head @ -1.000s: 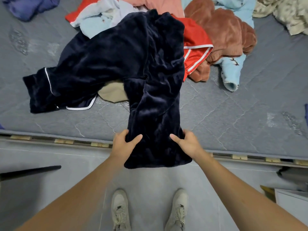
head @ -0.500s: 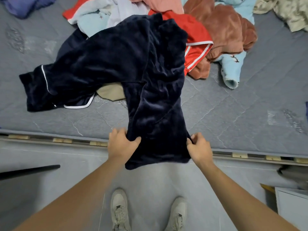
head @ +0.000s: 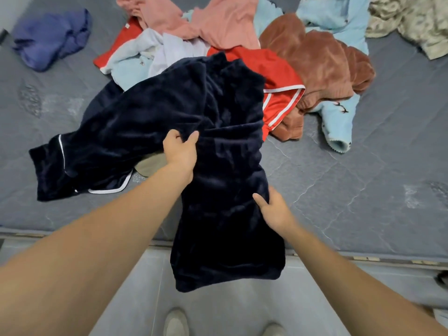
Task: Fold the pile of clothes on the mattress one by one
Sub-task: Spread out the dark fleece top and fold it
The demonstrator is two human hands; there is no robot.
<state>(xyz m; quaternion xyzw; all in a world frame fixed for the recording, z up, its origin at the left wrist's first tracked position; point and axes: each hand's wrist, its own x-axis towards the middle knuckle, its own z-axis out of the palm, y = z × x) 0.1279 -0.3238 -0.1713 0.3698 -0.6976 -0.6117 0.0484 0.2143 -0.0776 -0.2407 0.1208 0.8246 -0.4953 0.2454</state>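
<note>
A dark navy velvet garment (head: 174,112) with thin white piping sprawls over the grey mattress (head: 363,166), one long part hanging past the front edge toward the floor. My left hand (head: 180,151) grips a fold of it near the middle. My right hand (head: 271,207) holds its right edge lower down, thumb on top of the cloth. Behind it lies the pile: a red garment with white stripes (head: 278,93), a rust-brown fleece (head: 315,59), pink cloth (head: 213,23), pale blue pieces (head: 337,117).
A purple garment (head: 51,37) lies apart at the far left, a camouflage-patterned one (head: 412,23) at the far right. A beige piece (head: 150,163) peeks from under the navy garment. The mattress edge (head: 72,230) runs across; my shoes (head: 175,323) stand on the grey floor.
My left hand left the hanging hem and moved up to a fold near the garment's middle. My right hand shifted up along the right edge. The view tilted further over the mattress.
</note>
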